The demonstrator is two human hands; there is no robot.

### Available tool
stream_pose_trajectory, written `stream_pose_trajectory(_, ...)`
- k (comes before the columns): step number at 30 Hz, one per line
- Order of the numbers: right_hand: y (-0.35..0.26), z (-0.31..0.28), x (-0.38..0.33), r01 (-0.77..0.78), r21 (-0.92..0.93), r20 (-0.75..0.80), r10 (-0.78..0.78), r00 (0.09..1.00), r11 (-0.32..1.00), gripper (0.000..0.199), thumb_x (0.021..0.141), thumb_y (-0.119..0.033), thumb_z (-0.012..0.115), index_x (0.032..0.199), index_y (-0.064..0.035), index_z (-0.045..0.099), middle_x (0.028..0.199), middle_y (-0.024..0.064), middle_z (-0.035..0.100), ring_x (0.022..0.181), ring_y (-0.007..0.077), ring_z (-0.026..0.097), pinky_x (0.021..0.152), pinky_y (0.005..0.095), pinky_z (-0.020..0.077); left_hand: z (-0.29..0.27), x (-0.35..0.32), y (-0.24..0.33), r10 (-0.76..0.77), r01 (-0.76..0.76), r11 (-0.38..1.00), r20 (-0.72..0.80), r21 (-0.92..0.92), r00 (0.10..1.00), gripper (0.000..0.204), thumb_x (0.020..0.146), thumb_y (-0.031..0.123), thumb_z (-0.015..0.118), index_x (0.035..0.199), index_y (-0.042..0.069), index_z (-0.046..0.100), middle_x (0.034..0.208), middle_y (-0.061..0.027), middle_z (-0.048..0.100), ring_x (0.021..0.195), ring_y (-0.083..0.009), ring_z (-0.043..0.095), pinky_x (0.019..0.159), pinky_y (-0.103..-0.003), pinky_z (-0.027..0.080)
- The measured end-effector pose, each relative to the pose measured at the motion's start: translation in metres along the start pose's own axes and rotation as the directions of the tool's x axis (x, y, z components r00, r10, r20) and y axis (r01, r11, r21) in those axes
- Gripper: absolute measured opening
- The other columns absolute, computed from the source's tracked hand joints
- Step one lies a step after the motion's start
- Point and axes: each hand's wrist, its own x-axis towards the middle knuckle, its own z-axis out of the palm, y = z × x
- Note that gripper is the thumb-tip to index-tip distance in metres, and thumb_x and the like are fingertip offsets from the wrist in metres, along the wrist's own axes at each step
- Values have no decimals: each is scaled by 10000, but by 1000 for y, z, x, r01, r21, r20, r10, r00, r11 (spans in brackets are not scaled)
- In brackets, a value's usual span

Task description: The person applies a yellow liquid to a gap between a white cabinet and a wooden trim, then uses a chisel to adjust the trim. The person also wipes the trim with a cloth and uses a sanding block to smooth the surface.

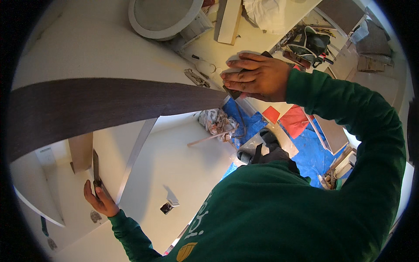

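Observation:
My right hand (259, 78) lies over a dark flat bar (232, 91), with its fingers stretched across it. The bar shows on both sides of the hand, near the end of a long dark wood-grain panel (113, 98). Low on the left, my left hand (102, 201) has its fingers at the lower end of a narrow flat strip (96, 166) that looks like a blade with a dark grip. The strip stands against a pale surface beside a brown board (81, 153). How tightly the left fingers close is partly hidden.
Scissors (205, 63) lie on a pale surface beyond the panel, near a board (230, 22) and white cloth (266, 15). A dark tool bag (312, 43) is at the far right. Blue sheeting (307, 148) covers floor by my feet, with crumpled plastic (217, 122). An open wall box (166, 208) shows.

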Motion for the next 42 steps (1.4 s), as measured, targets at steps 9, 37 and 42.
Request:
stream_pose_trajectory(9, -3, 1, 1, -50, -2, 60, 50, 997, 999, 577, 893, -362, 678, 1414, -158, 539, 1483, -35, 511, 1445, 216, 367, 1233, 453, 269, 0, 0, -6, 25, -23, 998, -18, 64, 1000, 544, 1017, 463, 524, 1321, 17, 588, 1330, -171, 561, 1240, -313, 532, 1036, -457, 443)
stream_pose_trajectory(37, -5, 12, 5, -74, -38, 81, 76, 994, 997, 528, 932, -323, 635, 1403, -105, 538, 1518, 66, 458, 1466, 296, 322, 1215, 459, 274, -1, -1, -7, 135, -133, 990, -47, 46, 990, 449, 1031, 306, 528, 1322, -34, 572, 1338, -200, 554, 1261, -339, 482, 1068, -447, 378)
stream_pose_trajectory(42, 7, 4, 3, 79, -17, 48, -78, 996, 997, 536, 928, -273, 642, 1417, -100, 509, 1515, 100, 443, 1435, 335, 352, 1192, 434, 332, -5, -7, -16, 59, -56, 998, -103, 35, 993, 436, 1014, 307, 544, 1307, -12, 598, 1328, -201, 558, 1241, -338, 492, 1056, -443, 386)
